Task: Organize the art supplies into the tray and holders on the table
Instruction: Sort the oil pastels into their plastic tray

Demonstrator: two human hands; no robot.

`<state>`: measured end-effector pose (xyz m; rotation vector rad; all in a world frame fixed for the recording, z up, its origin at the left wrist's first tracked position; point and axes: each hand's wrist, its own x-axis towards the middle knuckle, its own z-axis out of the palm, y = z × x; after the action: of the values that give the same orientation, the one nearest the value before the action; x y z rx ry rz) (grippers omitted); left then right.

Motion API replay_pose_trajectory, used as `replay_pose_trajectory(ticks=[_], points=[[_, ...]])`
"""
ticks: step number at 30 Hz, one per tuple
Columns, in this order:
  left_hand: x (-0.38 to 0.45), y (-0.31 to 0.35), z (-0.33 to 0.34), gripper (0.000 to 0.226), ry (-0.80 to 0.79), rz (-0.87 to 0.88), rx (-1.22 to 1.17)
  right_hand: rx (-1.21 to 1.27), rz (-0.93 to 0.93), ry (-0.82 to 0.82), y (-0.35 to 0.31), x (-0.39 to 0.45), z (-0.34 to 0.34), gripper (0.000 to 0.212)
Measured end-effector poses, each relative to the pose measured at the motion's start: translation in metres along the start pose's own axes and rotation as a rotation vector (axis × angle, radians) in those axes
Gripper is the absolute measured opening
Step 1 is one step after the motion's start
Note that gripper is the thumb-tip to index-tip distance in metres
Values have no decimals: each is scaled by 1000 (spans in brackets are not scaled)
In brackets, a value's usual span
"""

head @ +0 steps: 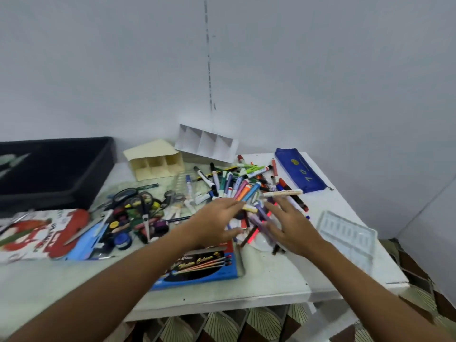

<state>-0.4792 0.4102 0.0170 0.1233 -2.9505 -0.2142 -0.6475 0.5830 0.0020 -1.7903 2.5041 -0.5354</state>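
Observation:
A heap of coloured markers and pens [243, 185] lies in the middle of the white table [271, 275]. My left hand [216, 222] reaches into the near side of the heap with fingers stretched out and thumb low; whether it pinches a marker is blurred. My right hand [292, 227] hovers over the heap's right side with fingers spread. A cream holder [155, 160] with three compartments and a white divided holder [207, 143] stand at the back. A black tray [53, 169] sits at the far left.
Scissors [138, 198] and small paint pots [128, 223] lie left of the heap. A blue water-colour box [197, 267] is under my left wrist. A blue pencil pouch [299, 170] and a clear plastic palette [348, 235] lie on the right, a printed bag [37, 233] on the left.

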Motion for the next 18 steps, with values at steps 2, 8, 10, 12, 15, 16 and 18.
replay_pose_trajectory(ticks=[2,8,10,12,15,16,18], points=[[-36,-33,-7,67,-25,-93,33,-5,-96,-39,-27,22,15,49],[-85,-87,0,82,-423,-333,218,-188,-89,-180,-57,64,61,61],[-86,-96,2,82,-442,-311,254,-207,-37,-189,-50,73,67,63],[-84,-102,4,81,-443,-294,264,-246,-8,-183,-39,79,68,65],[-81,-112,5,84,-456,-281,274,-258,40,-188,-26,88,62,77],[-80,-114,5,83,-454,-277,280,-241,62,-185,-23,91,58,80],[-81,-119,4,85,-450,-266,292,-206,118,-175,-22,95,54,75]])
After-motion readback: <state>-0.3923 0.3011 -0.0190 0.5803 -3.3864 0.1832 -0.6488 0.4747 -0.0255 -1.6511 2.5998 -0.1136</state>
